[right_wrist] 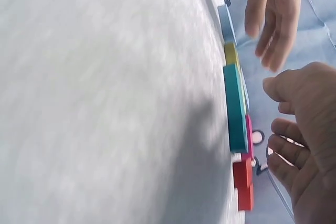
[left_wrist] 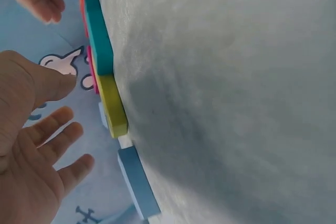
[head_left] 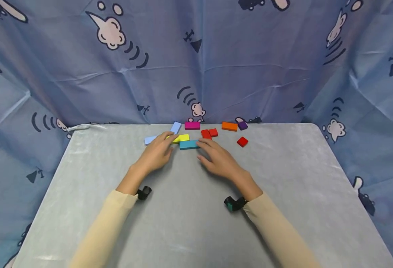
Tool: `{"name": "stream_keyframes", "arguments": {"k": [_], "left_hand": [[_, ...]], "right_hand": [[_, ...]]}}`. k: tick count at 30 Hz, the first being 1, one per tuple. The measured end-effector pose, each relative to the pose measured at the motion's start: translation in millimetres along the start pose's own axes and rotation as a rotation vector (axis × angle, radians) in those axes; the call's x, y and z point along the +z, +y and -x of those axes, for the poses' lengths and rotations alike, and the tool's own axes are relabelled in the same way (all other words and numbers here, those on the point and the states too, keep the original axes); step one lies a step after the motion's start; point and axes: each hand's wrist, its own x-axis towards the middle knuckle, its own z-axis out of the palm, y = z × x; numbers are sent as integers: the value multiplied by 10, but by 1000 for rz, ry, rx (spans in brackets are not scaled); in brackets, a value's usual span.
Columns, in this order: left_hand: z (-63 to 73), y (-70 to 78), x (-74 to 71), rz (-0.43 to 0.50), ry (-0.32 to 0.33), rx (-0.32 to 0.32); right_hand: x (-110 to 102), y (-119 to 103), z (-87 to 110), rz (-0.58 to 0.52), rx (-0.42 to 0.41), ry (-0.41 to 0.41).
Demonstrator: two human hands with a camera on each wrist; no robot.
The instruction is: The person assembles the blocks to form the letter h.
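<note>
The teal block lies flat on the grey-covered table, between the person's two hands. The right hand is raised by its right end: in the head view the fingertips overlap that end, while the right wrist view shows a gap between them and the block. Its fingers are loosely bent, the thumb stands apart, and nothing is gripped.

The left hand is raised to the left of the teal block. Its fingers are spread and relaxed, also holding nothing; in the head view they cover part of the yellow block, which lies just beyond the teal block's left end. The left wrist view shows these fingers clear of the blocks.

Farther left of the teal block is one light blue block; beyond it to the left, past the yellow one, is a second light blue block. The magenta block lies behind the teal block. Beyond its right end sit two red blocks, and well to the right are a lone red block, an orange block and a purple block.
</note>
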Motion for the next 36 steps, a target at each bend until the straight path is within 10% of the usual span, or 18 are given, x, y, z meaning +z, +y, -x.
{"name": "stream_keyframes", "arguments": {"k": [17, 36], "left_hand": [[-225, -9, 95, -92, -125, -28], [-461, -2, 143, -122, -101, -11]], "right_hand": [[242, -169, -274, 57, -7, -64], [293, -120, -358, 120, 63, -37]]}}
